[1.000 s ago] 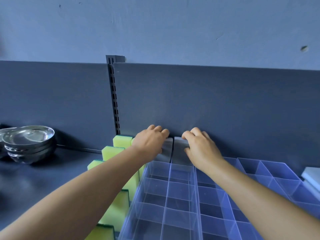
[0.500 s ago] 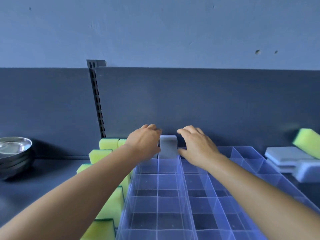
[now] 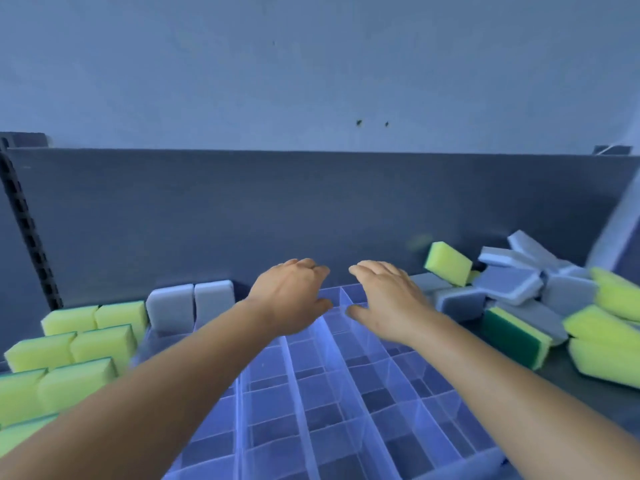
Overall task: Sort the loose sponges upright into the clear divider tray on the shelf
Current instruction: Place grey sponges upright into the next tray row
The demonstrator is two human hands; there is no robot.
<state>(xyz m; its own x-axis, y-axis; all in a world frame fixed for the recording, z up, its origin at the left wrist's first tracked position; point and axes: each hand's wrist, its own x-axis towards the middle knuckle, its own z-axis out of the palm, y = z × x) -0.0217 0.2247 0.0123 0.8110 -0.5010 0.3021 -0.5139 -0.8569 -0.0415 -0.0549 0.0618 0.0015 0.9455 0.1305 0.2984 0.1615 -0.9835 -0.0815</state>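
Nearest the camera, two bare forearms reach forward over the clear divider tray [image 3: 332,403], whose see-through walls form a grid of small compartments that look bluish in this light; the tray sits on the dark shelf [image 3: 588,393]. To the left of the tray's open cells, yellow-and-green sponges [image 3: 100,344] stand upright in rows, packed side by side and stepping back toward the rear. Farther in, the left hand [image 3: 291,299] hovers above the tray's far cells with fingers loosely spread and relaxed, holding nothing. Just beside it, the right hand [image 3: 388,299] hovers the same way, fingers extended and slightly apart, palm down and empty; a small gap separates the two hands. Left of the left hand, two grey sponges [image 3: 190,306] stand upright next to each other at the tray's far end, just beside the yellow rows. On the right, beyond the tray's edge, a loose pile of sponges [image 3: 540,292] lies jumbled on the shelf, grey-and-white ones mixed with yellow ones tilted at various angles. Behind everything rises the dark back panel [image 3: 311,209], and above it a pale wall [image 3: 311,64].
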